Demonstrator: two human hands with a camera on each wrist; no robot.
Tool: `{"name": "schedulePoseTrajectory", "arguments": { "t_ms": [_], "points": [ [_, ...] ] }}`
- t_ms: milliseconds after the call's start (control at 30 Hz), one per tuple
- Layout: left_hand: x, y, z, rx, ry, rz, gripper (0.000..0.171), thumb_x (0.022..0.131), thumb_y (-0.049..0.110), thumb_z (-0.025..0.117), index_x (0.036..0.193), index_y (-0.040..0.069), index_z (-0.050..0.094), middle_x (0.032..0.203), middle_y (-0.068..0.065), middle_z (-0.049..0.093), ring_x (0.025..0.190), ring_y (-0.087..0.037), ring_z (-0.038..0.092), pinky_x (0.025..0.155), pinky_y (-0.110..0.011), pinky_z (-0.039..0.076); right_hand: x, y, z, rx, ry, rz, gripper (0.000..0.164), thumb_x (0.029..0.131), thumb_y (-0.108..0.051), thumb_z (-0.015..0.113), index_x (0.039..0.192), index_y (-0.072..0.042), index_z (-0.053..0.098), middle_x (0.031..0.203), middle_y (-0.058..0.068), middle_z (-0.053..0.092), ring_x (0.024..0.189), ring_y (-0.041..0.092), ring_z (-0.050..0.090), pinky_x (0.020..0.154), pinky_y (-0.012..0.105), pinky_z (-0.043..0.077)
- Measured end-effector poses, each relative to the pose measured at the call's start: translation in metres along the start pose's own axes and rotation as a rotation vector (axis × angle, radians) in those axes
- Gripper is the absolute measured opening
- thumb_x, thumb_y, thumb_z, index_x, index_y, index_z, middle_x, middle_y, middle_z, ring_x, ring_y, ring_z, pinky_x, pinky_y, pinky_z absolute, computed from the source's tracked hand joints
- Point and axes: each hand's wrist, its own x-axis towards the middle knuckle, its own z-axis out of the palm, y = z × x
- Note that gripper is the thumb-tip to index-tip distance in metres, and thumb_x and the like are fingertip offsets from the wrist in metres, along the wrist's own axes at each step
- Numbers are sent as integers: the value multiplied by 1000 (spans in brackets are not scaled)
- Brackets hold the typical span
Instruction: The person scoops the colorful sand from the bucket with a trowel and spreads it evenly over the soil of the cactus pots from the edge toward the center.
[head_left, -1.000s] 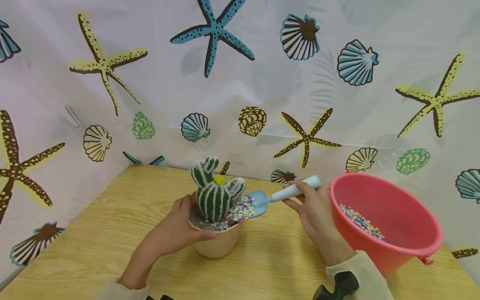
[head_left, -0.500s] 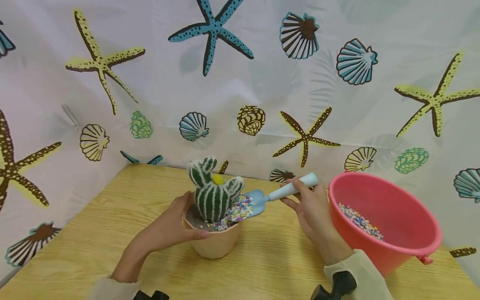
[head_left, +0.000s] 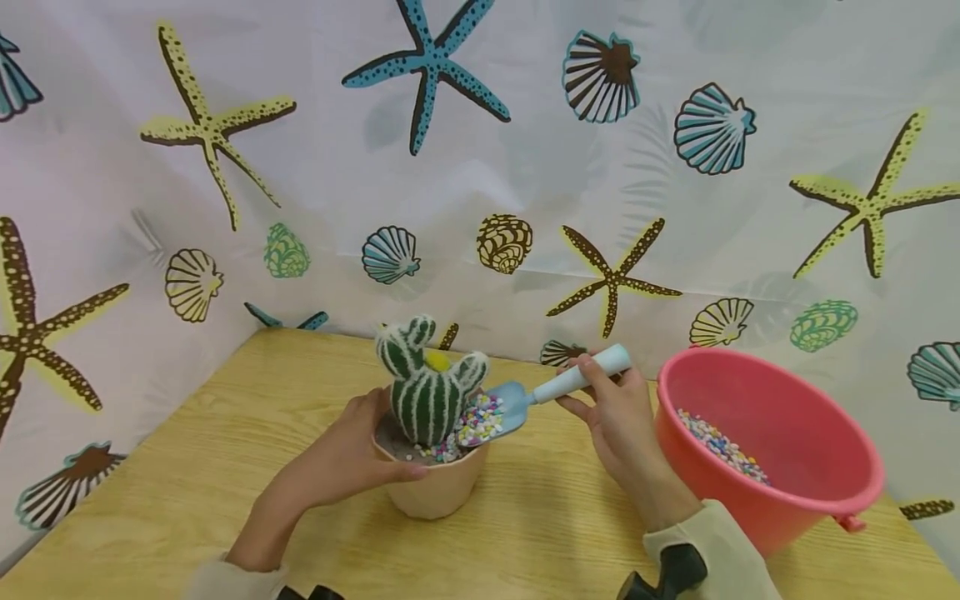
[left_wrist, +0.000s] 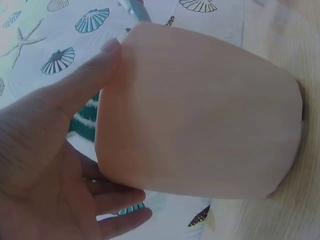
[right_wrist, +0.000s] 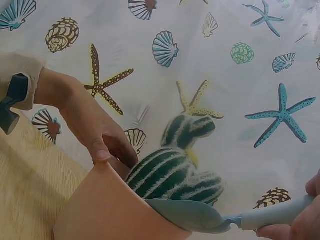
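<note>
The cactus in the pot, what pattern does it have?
The cactus is green with fuzzy white stripes, seen best in the head view.

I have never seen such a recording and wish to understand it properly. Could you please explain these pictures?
There is no machine here, only a person's two bare hands. The wide picture comes from a camera on the head; the other two come from cameras on the wrists, so the scene looks turned there.

The left hand grips the rim of a peach-coloured, faceted pot, which holds a fuzzy green-and-white cactus figure. The right hand holds a light-blue trowel by its handle. Its blade carries small multicoloured pebble-like pieces at the pot's edge.

On the wood-grain tabletop are the pot and a round pink bucket with more pieces inside. Behind hangs a white sheet printed with starfish and shells.
</note>
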Motion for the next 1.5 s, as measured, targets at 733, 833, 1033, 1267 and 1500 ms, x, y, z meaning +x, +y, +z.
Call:
{"name": "schedulePoseTrajectory", "arguments": {
  "t_ms": [733, 833, 1033, 1267, 1500],
  "points": [
    [-5, 6, -3, 25, -43, -66, 117, 76, 57, 73, 149, -8, 8, 147, -37, 20, 131, -50, 35, 100, -60, 38, 1, -10, 7, -140, -19, -55, 5, 101, -11, 46, 101, -6, 44, 106, 7, 53, 93, 12, 61, 81, 39, 57],
    [-7, 8, -3, 46, -43, -71, 116, 76, 58, 72, 149, -7, 9, 146, -38, 22, 129, -50, 38, 99, -60, 39, 0, -13, 7, -153, -16, -53, 6, 101, -11, 47, 101, -6, 44, 106, 7, 52, 95, 12, 60, 84, 42, 55],
    [-10, 16, 0, 129, -12, -109, 116, 74, 63, 70, 148, -7, 14, 144, -38, 27, 117, -47, 52, 92, -57, 46, -2, -16, 7, -146, -17, -57, 6, 100, -12, 48, 100, -7, 45, 102, 6, 52, 95, 12, 61, 87, 44, 54],
    [-10, 25, 7, 200, 37, -143, 116, 72, 67, 69, 148, -5, 19, 140, -38, 33, 109, -47, 57, 83, -56, 50, -3, -14, 7, -164, -41, -67, 8, 100, -11, 47, 104, -5, 44, 105, 6, 50, 99, 13, 59, 87, 45, 54],
    [-10, 22, 2, 128, 0, -134, 114, 73, 64, 71, 149, -3, 19, 142, -36, 31, 122, -49, 47, 91, -58, 46, -1, -23, 7, -212, -34, -88, 7, 100, -10, 48, 101, -4, 46, 99, 5, 54, 90, 11, 61, 81, 40, 57]
  ]
}}
